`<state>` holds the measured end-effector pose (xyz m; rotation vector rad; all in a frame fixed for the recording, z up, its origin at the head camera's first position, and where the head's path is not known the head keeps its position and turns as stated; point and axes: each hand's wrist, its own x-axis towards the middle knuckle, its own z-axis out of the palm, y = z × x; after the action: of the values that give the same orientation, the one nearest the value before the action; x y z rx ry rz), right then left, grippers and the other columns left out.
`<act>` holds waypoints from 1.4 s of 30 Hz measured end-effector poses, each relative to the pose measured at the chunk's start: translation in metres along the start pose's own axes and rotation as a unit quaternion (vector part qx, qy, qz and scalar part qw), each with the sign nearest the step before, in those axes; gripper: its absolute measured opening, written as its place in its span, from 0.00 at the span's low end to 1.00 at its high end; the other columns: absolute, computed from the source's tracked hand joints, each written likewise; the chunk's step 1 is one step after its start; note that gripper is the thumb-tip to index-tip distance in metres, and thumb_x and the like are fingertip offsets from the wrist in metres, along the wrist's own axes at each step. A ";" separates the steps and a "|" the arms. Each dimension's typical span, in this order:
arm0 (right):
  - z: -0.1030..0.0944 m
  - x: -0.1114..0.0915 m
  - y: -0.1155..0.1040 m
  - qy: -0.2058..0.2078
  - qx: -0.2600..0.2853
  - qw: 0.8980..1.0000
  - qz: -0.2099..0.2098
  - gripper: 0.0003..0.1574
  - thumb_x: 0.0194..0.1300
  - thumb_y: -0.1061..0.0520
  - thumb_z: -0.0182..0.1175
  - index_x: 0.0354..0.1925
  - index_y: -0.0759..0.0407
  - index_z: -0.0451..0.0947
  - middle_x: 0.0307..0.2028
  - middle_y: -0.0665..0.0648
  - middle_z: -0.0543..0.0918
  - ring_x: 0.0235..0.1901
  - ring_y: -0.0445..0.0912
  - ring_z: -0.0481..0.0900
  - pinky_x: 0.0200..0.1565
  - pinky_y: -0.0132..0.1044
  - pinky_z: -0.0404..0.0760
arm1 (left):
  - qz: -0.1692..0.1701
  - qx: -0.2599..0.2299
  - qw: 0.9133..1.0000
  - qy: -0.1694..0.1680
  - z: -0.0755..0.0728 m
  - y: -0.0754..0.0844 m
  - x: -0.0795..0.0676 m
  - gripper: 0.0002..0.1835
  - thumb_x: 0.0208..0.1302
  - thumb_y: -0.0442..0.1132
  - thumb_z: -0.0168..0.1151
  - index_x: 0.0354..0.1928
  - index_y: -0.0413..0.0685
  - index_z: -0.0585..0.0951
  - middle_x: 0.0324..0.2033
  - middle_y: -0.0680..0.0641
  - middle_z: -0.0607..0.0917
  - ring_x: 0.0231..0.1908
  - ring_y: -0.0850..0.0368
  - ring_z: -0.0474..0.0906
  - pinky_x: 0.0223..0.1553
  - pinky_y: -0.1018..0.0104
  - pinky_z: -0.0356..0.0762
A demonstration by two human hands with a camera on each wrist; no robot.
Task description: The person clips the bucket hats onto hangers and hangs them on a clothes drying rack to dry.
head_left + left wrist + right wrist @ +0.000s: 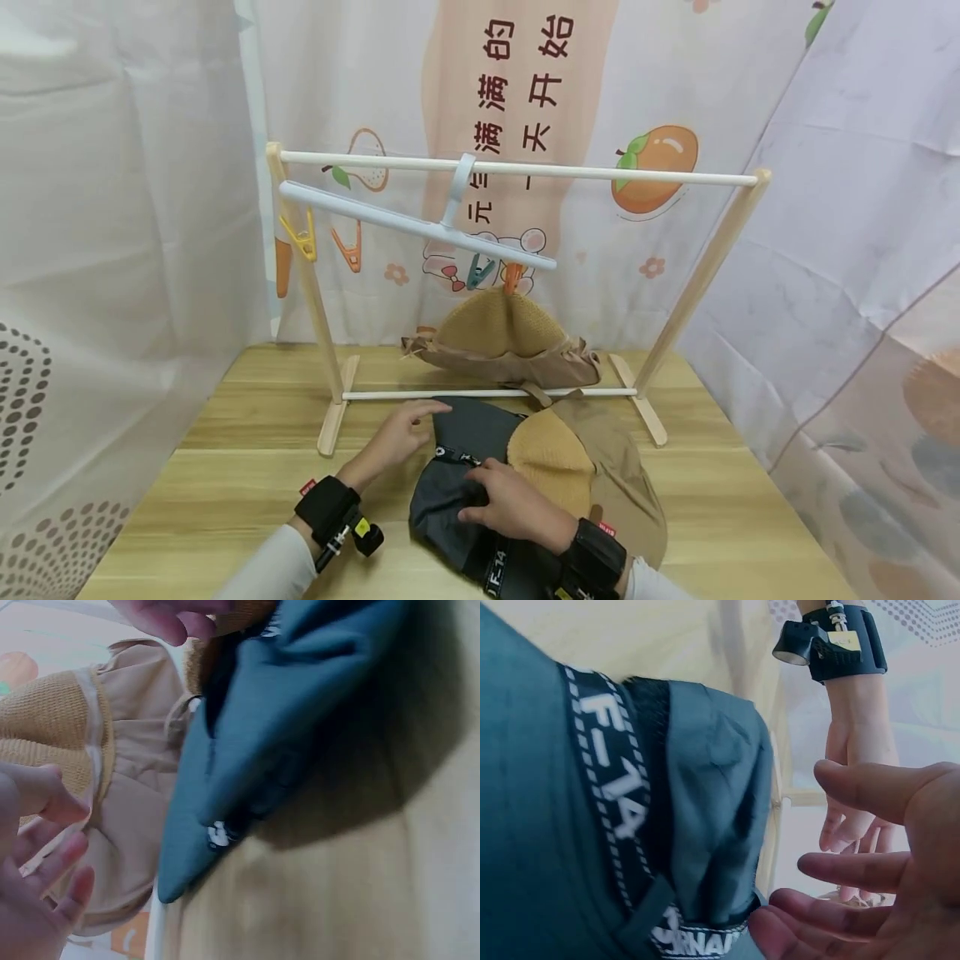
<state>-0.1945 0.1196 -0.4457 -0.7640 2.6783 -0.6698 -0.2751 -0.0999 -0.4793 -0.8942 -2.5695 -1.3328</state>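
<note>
A dark grey-green hat with a black band lettered "F-14" lies on the table. Over its middle is my right hand, fingers loosely bent and gripping nothing. My left hand hovers at the hat's far left edge, fingers spread and holding nothing. Against the dark hat's right side lies a tan hat with yellowish fleece lining. Behind them another tan fleece-lined hat hangs from an orange clip on a tilted white hanger.
A wooden rack stands on the table, with a white top rod and a low crossbar. A yellow clip, another orange clip and a teal clip hang by the hanger. Printed curtains enclose the table.
</note>
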 end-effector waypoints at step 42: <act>0.049 -0.008 -0.003 -0.055 -0.130 0.989 -0.047 0.37 0.44 0.36 0.70 0.48 0.54 0.76 0.42 0.52 0.76 0.43 0.44 0.73 0.45 0.38 0.78 | 0.107 0.139 0.936 -0.305 0.007 -0.010 -0.041 0.27 0.54 0.38 0.66 0.58 0.58 0.76 0.64 0.50 0.71 0.66 0.44 0.57 0.61 0.47 0.66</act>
<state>-0.1678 0.1040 -0.4850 -0.9667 2.6719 -0.2892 -0.2458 -0.1173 -0.5046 -1.6760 -2.8545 -0.6716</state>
